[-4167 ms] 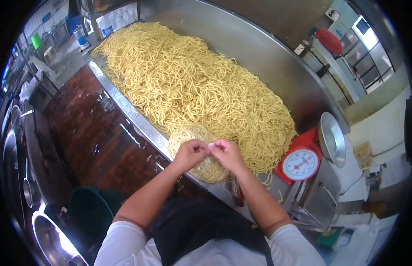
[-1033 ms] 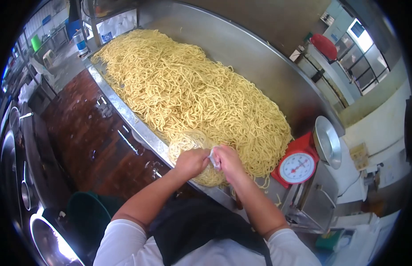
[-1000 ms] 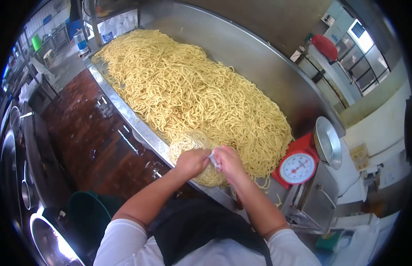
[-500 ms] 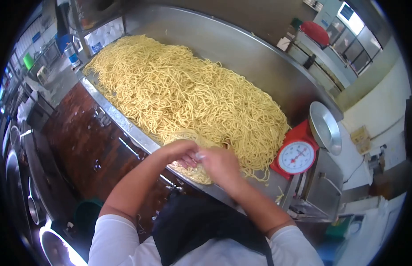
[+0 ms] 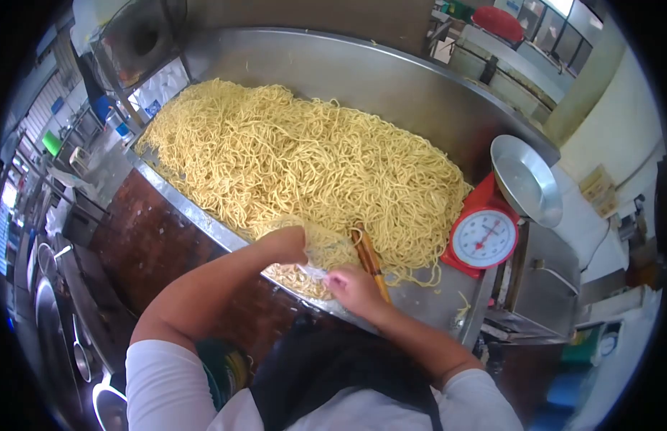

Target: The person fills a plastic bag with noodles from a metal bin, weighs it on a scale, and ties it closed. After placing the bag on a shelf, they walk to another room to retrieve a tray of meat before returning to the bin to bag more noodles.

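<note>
At the near edge of a steel tray (image 5: 417, 294), our right hand (image 5: 351, 289) pinches a white strip (image 5: 315, 273) by a clear bag (image 5: 333, 251) of noodles, while our left hand (image 5: 290, 246) curls over the bag, its hold hidden, so we cannot tell it; the bag lies against the noodle heap (image 5: 297, 151), left of wooden sticks (image 5: 371, 262), a red scale (image 5: 484, 238) farther right

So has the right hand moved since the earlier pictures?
Yes: the right hand, earlier about level with the red scale, now sits lower, nearer the black apron.
</note>
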A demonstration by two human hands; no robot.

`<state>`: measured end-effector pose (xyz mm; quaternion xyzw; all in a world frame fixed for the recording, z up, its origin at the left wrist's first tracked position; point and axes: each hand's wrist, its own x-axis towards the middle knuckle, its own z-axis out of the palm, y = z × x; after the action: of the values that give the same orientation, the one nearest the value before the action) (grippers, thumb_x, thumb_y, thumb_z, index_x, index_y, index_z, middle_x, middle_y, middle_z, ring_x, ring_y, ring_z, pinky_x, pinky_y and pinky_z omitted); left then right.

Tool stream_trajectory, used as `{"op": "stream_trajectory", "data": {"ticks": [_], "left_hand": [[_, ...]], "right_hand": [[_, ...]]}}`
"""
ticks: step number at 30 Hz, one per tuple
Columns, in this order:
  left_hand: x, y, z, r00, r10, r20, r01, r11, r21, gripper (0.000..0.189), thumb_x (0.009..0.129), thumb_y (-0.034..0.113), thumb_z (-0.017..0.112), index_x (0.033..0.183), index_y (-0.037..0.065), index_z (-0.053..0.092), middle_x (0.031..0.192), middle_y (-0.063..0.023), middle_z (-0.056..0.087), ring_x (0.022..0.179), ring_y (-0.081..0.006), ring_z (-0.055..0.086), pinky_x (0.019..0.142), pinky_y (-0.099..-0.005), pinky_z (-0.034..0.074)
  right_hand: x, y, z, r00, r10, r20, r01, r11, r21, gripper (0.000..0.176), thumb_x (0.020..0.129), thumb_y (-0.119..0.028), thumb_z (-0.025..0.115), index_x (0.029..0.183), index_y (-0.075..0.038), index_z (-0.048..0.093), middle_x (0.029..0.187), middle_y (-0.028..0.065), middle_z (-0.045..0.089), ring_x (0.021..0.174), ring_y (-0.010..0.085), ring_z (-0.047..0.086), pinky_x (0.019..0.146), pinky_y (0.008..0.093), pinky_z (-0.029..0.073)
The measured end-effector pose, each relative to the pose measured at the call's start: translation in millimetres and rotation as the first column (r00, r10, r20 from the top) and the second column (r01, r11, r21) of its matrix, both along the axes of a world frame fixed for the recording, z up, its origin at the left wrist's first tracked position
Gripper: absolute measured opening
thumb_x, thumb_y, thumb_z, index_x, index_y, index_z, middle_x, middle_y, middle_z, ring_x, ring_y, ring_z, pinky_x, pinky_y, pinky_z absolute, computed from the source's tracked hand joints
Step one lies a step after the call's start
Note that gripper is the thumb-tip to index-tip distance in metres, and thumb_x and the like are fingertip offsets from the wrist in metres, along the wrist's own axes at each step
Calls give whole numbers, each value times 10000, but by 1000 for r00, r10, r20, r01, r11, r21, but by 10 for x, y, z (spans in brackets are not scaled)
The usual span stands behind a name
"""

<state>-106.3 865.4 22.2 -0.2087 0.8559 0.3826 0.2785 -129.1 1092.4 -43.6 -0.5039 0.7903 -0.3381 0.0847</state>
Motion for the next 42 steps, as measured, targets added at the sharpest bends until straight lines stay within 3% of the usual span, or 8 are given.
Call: {"op": "stream_trajectory", "data": {"ticks": [2, 5, 9, 19, 30, 34, 36, 42], "left_hand": [[32, 244, 104, 902, -421, -100, 255, 704, -663, 130, 754, 143, 683, 828, 37, 677, 810, -139, 704, 796, -254, 708, 639, -348, 554], [-98, 307, 155, 901, -429, 61, 331, 592, -735, 243, 744, 187, 681, 928, 31, 650, 880, -175, 698, 885, -301, 695, 737, -411, 549], [-26, 270, 221, 911, -385, 145, 364, 589, -722, 202, 802, 180, 604, 930, 76, 720, 983, -151, 700, 897, -301, 694, 751, -403, 552], [517, 167, -439, 622, -270, -735, -339, 753, -564, 226, 826, 108, 620, 1046, 156, 641, 892, -88, 618, 693, -326, 645, 602, -422, 536], [648, 288, -526, 545, 25, -838, -532, 783, -323, 155, 810, 125, 658, 953, 78, 694, 831, -110, 657, 757, -279, 652, 695, -389, 530], [656, 235, -734, 605, 608, -514, -592, 775, 219, 207, 865, 240, 660, 904, 38, 680, 638, -61, 587, 561, -210, 593, 548, -336, 483], [656, 223, -603, 571, 819, -55, -620, 474, 625, 198, 889, 249, 662, 833, 61, 635, 589, 25, 495, 480, -96, 453, 420, -242, 357], [624, 222, -534, 530, 753, 389, -557, -37, 830, 200, 963, 179, 538, 781, 136, 467, 556, 80, 362, 466, -48, 342, 420, -208, 264]], "right_hand": [[-136, -142, -46, 898, -56, 436, 139, 977, -160, 182, 847, -237, 659, 902, -65, 681, 843, 128, 669, 740, 263, 645, 636, 370, 489], [-397, -434, 49, 897, -80, 434, 126, 989, -79, 214, 838, -258, 664, 910, -59, 690, 761, 137, 662, 692, 265, 646, 628, 380, 489], [-512, -631, 53, 873, -161, 460, 204, 978, -45, 256, 855, -307, 642, 886, -58, 697, 747, 129, 666, 688, 270, 641, 643, 372, 494], [-508, -1092, -59, 851, -171, 497, 274, 951, -143, 174, 825, -202, 682, 880, -39, 711, 764, 108, 697, 679, 199, 664, 641, 330, 512], [-458, -965, 16, 733, 26, 679, 0, 999, -39, 227, 848, -139, 648, 1029, -15, 709, 814, 41, 693, 674, 107, 604, 630, 254, 491], [-418, -904, -16, 817, -7, 577, 53, 997, -63, 223, 841, -137, 663, 1021, -13, 705, 840, 66, 704, 739, 114, 644, 672, 259, 510], [-436, -881, -29, 812, 7, 584, 57, 994, -91, 217, 837, -141, 671, 1008, -11, 704, 845, 74, 706, 755, 117, 654, 681, 261, 516], [-383, -839, -62, 872, -75, 484, 175, 971, -165, 152, 806, -146, 677, 873, -10, 678, 830, 135, 698, 736, 225, 678, 684, 332, 529]]}}
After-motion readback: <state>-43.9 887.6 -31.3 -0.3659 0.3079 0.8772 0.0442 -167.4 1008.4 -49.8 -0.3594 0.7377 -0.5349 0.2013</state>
